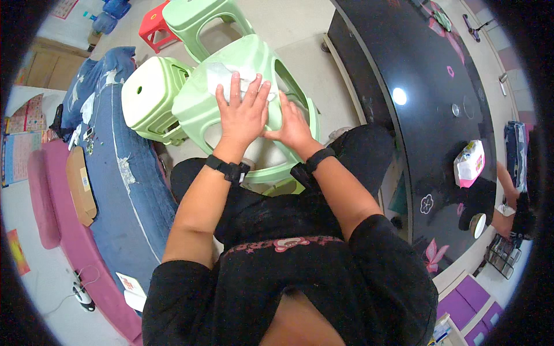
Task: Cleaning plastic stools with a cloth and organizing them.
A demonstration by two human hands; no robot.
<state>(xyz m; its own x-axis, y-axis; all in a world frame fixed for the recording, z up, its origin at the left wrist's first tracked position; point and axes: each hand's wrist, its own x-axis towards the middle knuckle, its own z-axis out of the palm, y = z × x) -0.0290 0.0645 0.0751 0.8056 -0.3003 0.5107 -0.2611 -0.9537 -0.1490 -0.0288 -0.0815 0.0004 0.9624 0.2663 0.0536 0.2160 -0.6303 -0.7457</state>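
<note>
A light green plastic stool lies tilted before my lap, its legs towards me. My left hand is spread flat over a white wipe, pressing it on the stool's surface. With fingers bent along the stool's side rim, my right hand steadies it near a leg opening. Both wrists bear black straps with small devices. Another pale green stool stands close on the left, and a further green stool is behind.
A red stool stands at the far back. On my left is a sofa with a blue cover and a flat cardboard piece. The glossy black table on my right holds a pack of wipes and a bowl. Another person's arm is beyond.
</note>
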